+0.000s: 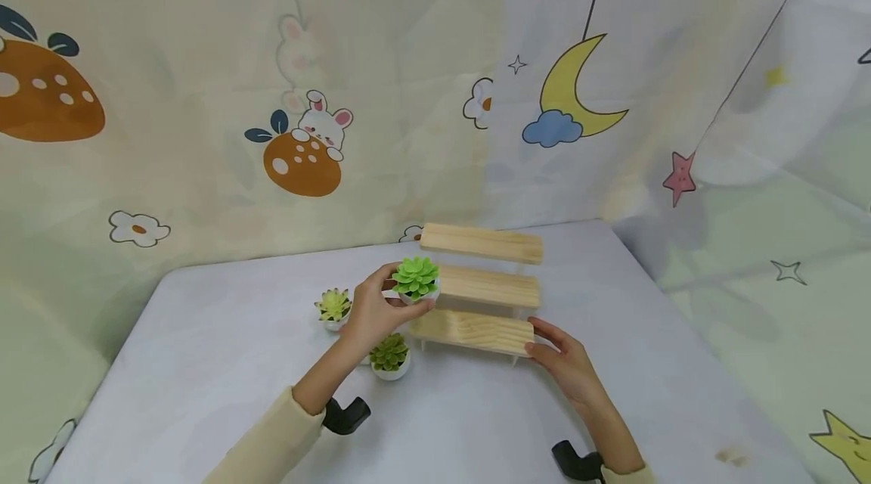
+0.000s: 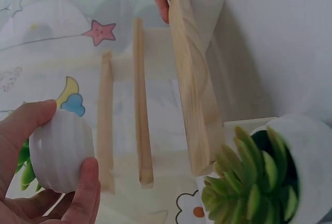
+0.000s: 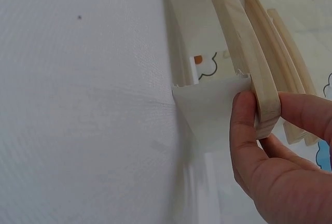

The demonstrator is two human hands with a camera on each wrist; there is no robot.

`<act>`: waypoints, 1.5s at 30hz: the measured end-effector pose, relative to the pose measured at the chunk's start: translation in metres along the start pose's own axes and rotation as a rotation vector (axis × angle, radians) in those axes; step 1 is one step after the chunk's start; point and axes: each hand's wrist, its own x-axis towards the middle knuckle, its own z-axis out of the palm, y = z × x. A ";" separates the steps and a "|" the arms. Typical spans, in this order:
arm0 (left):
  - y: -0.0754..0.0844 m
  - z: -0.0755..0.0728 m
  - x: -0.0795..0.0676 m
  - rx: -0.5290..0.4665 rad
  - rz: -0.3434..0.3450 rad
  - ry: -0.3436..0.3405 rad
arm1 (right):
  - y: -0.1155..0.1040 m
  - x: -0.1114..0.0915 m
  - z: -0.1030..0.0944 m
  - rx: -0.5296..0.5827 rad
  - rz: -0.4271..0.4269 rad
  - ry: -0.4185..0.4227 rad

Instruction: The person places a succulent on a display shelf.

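Observation:
My left hand [image 1: 370,311] holds a small potted succulent [image 1: 416,277] by its white ribbed pot [image 2: 62,151], raised in front of the left end of a three-tier wooden shelf [image 1: 486,287]. Bright green leaves top this plant. With thumb and fingers my right hand [image 1: 565,361] pinches the right end of the lowest board [image 3: 265,99], close above its white support [image 3: 212,107]. A darker green succulent [image 1: 389,352] in a white pot stands on the table below my left hand. Behind the left wrist is a yellow-green succulent [image 1: 333,305], its pot partly covered.
The shelf stands on a white-covered table [image 1: 224,363] near its back edge. A printed cloth [image 1: 408,91] with cartoon rabbits, a moon and stars hangs behind and to the right. Black wrist mounts [image 1: 345,416] sit on both forearms.

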 end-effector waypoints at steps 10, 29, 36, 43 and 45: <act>0.011 0.014 0.029 0.003 0.024 -0.033 | 0.002 -0.001 0.003 0.012 -0.007 0.013; 0.032 0.037 0.081 0.061 -0.009 -0.096 | 0.002 0.001 0.000 0.028 0.011 0.013; 0.037 0.052 0.099 0.060 -0.003 -0.122 | 0.004 0.002 0.000 0.062 -0.006 0.009; 0.037 0.067 0.104 0.098 0.006 -0.133 | 0.006 0.001 0.000 0.057 -0.022 0.004; 0.037 0.069 0.105 0.123 0.011 -0.129 | 0.007 0.001 0.000 0.061 -0.023 0.008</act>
